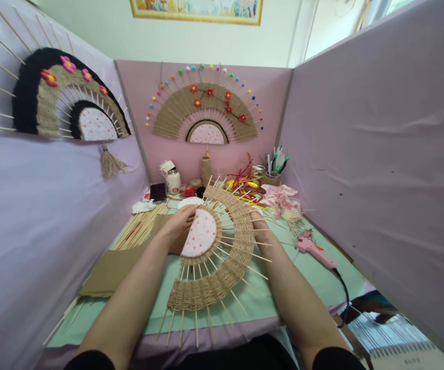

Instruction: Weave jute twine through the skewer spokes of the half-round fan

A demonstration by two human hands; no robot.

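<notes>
A half-round woven fan [241,231] of brown twine on thin wooden sticks is raised over the table, its flat side turned to the left. Its centre is a white half-disc with pink dots [201,234]. My left hand [183,220] grips the flat edge beside this half-disc, fingers closed on it. My right hand [257,220] is behind the woven band and holds it from the back; most of its fingers are hidden. Small pink spots show near the band's lower end.
Brown cardboard [114,270] and a bundle of thin sticks [141,228] lie at left. A pink glue gun [316,252] with a black cord rests at right. Behind are a white bottle [171,177], coloured pipe cleaners [245,180] and a tool pot [272,178]. Finished fans [206,110] hang on the partitions.
</notes>
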